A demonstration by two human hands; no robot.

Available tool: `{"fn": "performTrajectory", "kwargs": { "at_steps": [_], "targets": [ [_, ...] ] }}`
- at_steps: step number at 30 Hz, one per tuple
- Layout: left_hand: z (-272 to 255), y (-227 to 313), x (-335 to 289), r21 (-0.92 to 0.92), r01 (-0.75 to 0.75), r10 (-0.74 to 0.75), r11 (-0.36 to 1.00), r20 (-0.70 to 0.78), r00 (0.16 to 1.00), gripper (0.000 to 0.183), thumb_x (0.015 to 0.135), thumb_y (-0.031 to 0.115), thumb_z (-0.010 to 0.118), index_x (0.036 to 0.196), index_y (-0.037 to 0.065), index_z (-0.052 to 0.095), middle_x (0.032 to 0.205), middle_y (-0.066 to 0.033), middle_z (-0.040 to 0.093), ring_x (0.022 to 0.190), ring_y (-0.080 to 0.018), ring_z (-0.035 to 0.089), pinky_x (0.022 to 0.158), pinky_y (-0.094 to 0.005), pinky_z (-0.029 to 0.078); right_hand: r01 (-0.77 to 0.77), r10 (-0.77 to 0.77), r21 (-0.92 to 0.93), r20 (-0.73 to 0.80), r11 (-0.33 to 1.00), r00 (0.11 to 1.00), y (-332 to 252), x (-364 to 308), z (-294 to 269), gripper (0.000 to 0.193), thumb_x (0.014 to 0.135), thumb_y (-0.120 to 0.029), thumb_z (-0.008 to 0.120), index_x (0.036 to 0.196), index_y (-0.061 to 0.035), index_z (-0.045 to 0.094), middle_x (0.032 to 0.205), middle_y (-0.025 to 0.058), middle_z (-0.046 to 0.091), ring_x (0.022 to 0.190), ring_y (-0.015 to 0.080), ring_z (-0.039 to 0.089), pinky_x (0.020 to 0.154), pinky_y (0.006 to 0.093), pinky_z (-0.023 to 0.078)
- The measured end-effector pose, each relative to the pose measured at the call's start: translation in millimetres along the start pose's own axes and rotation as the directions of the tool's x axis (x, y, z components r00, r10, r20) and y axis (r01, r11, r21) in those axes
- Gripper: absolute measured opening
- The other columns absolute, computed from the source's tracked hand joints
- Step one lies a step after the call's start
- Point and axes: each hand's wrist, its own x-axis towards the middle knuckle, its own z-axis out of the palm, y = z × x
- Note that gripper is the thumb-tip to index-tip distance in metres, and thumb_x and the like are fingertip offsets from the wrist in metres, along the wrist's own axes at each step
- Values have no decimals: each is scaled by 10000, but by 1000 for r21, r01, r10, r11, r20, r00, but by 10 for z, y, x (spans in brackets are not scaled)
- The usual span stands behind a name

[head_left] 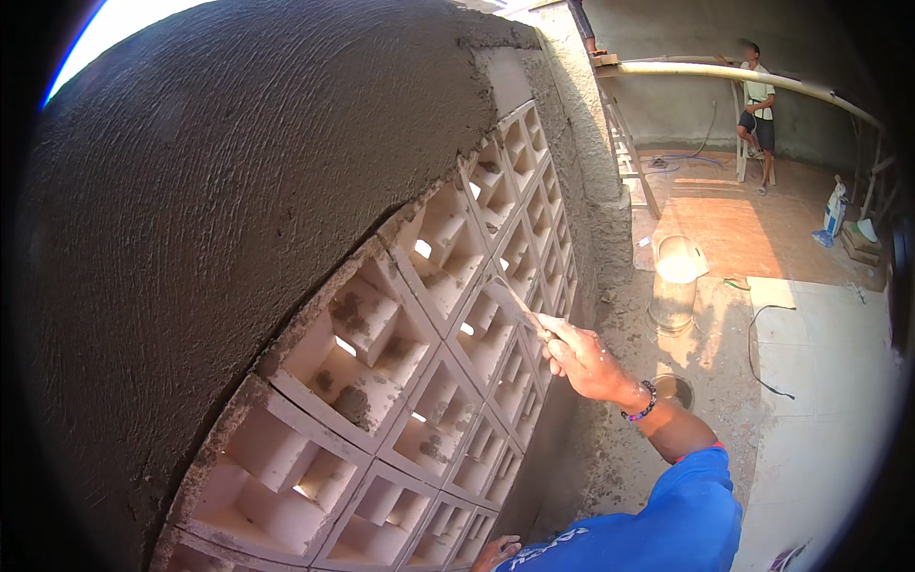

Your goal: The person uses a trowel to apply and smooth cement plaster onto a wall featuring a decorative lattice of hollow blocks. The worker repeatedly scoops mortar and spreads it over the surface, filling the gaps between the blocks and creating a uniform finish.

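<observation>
My right hand [583, 360] is closed around the handle of a small trowel [513, 301]. The flat blade points up and left, in front of the pale ventilation blocks [453, 338]; whether it touches them I cannot tell. Grey smears mark several block openings. Along the top of the blocks runs wet-looking grey plaster [257, 162] with a ridged surface. My left hand [497, 552] shows only in part at the bottom edge, beside the lowest blocks, and its fingers are mostly hidden. A beaded bracelet [644, 401] circles my right wrist.
A cylindrical container [675, 286] stands on the splattered floor right of my arm, with a round vessel [673, 392] nearer. Beyond are a wooden ladder [629, 153], a horizontal pole [743, 72], a person [758, 110] and a bag [834, 210]. A dark cable [753, 353] crosses the tiles.
</observation>
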Motion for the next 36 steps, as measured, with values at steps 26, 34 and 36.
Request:
{"fn": "performTrajectory", "kwargs": {
  "at_steps": [26, 34, 36],
  "targets": [
    [-47, 1577, 597, -548, -454, 284, 703, -368, 885, 261, 972, 180, 571, 1038, -72, 586, 914, -175, 687, 830, -253, 688, 833, -361, 539, -687, 395, 123, 741, 716, 543, 767, -1618, 37, 194, 969, -164, 487, 1083, -11, 522, 823, 58, 587, 585, 70, 526, 509, 232, 459],
    [159, 868, 364, -348, -402, 247, 847, -413, 877, 218, 925, 182, 635, 834, -11, 680, 779, -68, 713, 717, -93, 584, 694, -259, 460, -819, 428, 72, 825, 569, 369, 649, -1942, 297, 271, 969, -228, 525, 1131, -12, 525, 816, 61, 595, 562, 71, 537, 497, 214, 461],
    [249, 664, 247, -346, -392, 230, 852, -425, 876, 231, 920, 192, 635, 819, -9, 686, 758, -68, 710, 705, -94, 582, 691, -271, 464, -835, 428, 29, 849, 549, 310, 597, -2007, 410, 277, 974, -242, 525, 1131, -13, 524, 819, 61, 598, 564, 71, 539, 496, 214, 460]
  ]
}}
